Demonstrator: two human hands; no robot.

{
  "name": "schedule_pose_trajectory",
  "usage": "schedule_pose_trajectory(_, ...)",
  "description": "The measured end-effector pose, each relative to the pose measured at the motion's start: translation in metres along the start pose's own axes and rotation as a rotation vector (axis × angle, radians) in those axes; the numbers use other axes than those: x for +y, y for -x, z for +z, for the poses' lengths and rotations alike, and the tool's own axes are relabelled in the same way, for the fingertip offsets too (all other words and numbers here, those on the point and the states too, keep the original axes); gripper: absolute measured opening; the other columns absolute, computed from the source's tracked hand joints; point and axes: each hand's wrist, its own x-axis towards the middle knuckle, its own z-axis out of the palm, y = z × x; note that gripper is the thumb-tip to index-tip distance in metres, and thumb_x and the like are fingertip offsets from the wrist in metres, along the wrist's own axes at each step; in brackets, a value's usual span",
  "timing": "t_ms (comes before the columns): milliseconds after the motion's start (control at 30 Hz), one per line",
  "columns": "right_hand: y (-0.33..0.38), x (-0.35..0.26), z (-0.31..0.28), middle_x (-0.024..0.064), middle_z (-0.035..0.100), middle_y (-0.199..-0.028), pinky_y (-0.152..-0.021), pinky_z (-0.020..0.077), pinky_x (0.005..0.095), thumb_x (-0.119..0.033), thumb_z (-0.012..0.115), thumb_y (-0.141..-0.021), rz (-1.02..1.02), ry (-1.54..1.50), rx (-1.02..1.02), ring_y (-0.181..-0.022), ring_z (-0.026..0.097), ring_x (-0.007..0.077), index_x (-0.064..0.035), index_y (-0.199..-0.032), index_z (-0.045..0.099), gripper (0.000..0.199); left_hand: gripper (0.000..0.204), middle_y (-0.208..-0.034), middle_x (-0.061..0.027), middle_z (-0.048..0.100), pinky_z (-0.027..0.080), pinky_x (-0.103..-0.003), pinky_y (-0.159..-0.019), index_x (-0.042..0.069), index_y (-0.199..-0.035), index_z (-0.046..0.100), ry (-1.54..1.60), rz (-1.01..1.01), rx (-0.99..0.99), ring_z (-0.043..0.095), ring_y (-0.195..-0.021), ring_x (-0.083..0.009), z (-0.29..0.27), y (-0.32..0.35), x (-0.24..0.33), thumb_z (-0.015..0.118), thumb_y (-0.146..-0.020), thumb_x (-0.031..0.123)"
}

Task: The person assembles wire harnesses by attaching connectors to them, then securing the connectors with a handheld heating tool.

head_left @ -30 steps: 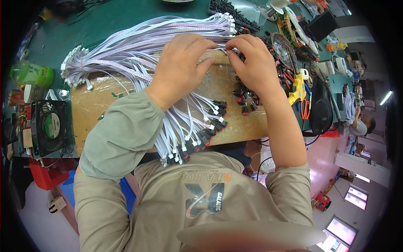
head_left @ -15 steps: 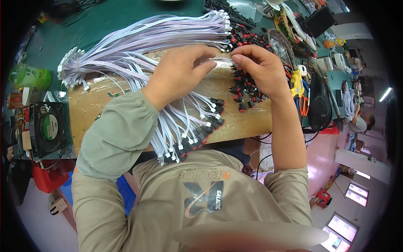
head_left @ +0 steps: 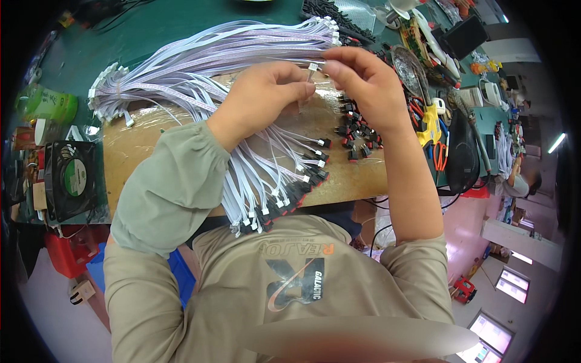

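Above the middle of the board, my left hand [head_left: 257, 100] pinches a white ribbon cable just below its small white connector [head_left: 313, 67], which points upward between my hands. My right hand [head_left: 369, 88] is close beside that connector, its thumb and forefinger pressed together; what they hold is too small to make out. Under my left wrist lies a fan of white cables [head_left: 248, 175], with white plugs and black-and-red switches [head_left: 299, 190] at its near ends. Farther off, a thick bundle of white ribbon cables [head_left: 200, 51] stretches left to right, white connectors at both ends.
Loose black-and-red switches [head_left: 357, 130] lie right of the cables on the brown board [head_left: 357, 181]. Yellow-handled pliers [head_left: 430, 124] and orange-handled scissors [head_left: 440, 156] are farther right. At left stand a black fan [head_left: 71, 178] and a green bottle [head_left: 48, 104]. A person [head_left: 520, 181] sits far right.
The white connector now stands upright in view between my hands, where a cable stretched between them before. My right hand has shifted left and away from me.
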Motion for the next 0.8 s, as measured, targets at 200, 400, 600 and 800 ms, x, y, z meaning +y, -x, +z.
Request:
schedule_pose_trajectory(200, 0.009, 0.016, 0.001, 0.0028, 0.067, -0.085, -0.072, 0.0476, 0.024, -0.017, 0.069, -0.084, 0.032, 0.094, -0.074, -0.079, 0.059, 0.009, -0.003, -0.101, 0.068, 0.022, 0.017, -0.079, -0.0012, 0.062, 0.045, -0.023, -0.061, 0.002, -0.094, 0.064, 0.094, -0.025, 0.022, 0.055, -0.067, -0.0083, 0.0, 0.0, -0.001, 0.065, -0.087, 0.018)
schedule_pose_trajectory(400, 0.009, 0.008, 0.004, 0.0039, 0.067, -0.08, -0.067, 0.0473, 0.0245, -0.018, 0.07, -0.083, -0.012, 0.183, -0.062, -0.072, 0.059, 0.0094, -0.0028, -0.095, 0.069, 0.019, 0.014, -0.081, -0.0019, 0.062, 0.048, -0.023, -0.064, 0.002, -0.095, 0.063, -0.026, -0.019, -0.041, 0.057, -0.071, -0.0087, 0.001, 0.0, -0.001, 0.065, -0.086, 0.012)
schedule_pose_trajectory(600, 0.01, 0.01, 0.002, 0.0042, 0.067, -0.078, -0.064, 0.0461, 0.024, -0.02, 0.072, -0.082, 0.043, 0.213, -0.029, -0.069, 0.057, 0.0088, -0.0016, -0.091, 0.069, 0.02, 0.013, -0.085, -0.002, 0.061, 0.051, -0.023, -0.067, 0.002, -0.095, 0.061, 0.106, -0.011, -0.023, 0.058, -0.073, -0.0089, 0.0, 0.0, -0.002, 0.065, -0.087, 0.011)
schedule_pose_trajectory(800, 0.014, 0.02, 0.004, 0.0023, 0.064, -0.074, -0.063, 0.0454, 0.0238, -0.02, 0.071, -0.083, 0.121, 0.063, -0.025, -0.068, 0.055, 0.0077, -0.0006, -0.09, 0.068, 0.021, 0.012, -0.087, -0.0019, 0.061, 0.052, -0.023, -0.068, 0.002, -0.093, 0.061, 0.249, -0.016, 0.033, 0.058, -0.074, -0.0087, -0.003, -0.003, -0.003, 0.066, -0.087, 0.01)
